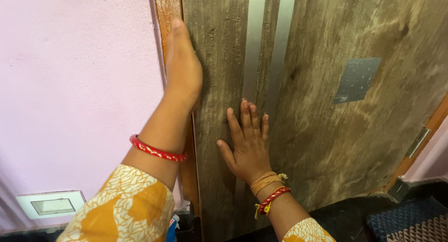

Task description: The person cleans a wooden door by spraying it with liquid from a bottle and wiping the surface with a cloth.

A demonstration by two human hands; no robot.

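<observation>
We see both hands pressed on a brown wooden door (326, 111), which fills most of the view. The left hand (183, 67) lies flat and open along the left edge of the door, where the door meets the orange frame (167, 9); the fingers point upward and hold nothing. The right hand (247, 141) is also open, with the palm flat on the door and the fingers (245, 114) spread a little. Its fingertips touch the lower part of two vertical silver strips (254, 41) that run down the door. The two hands are apart, the left one higher than the right one.

Each wrist carries a red bangle (156, 151), and the right wrist also has a tan thread (265, 180) wound around it. The sleeves are yellow and white with a pattern.

To the right of the strips there is a grey square plate (357, 79) on the door. On the far right edge we see a metal hinge (417, 141). On the left is a pink wall (74, 83) with a white switch plate (51, 204) low down.
</observation>
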